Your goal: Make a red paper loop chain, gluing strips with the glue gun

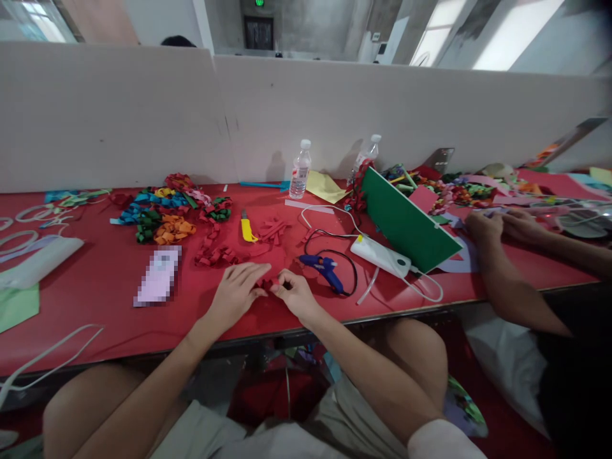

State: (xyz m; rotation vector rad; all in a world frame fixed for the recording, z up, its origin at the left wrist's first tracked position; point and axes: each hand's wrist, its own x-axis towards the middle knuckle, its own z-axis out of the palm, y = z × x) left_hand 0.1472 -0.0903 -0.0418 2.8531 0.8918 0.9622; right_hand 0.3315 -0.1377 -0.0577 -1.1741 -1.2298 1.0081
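My left hand (236, 290) and my right hand (294, 290) meet over the red table (109, 299), near its front edge. Between their fingertips sits a small folded red paper piece (266, 284), pinched from both sides. The left fingers lie partly spread over it; the right fingers are curled. A chain of folded red paper (215, 255) lies just behind the left hand, and loose red paper strips (275, 229) lie further back. A blue glue gun (324, 268) rests right of my right hand.
Coloured folded paper chains (157, 213) pile at back left; a yellow utility knife (247, 229), two water bottles (300, 169), a white power strip (380, 255) and a green board (406, 223) stand behind. Another person's hands (492, 226) work at the right. A pink phone (157, 275) lies left.
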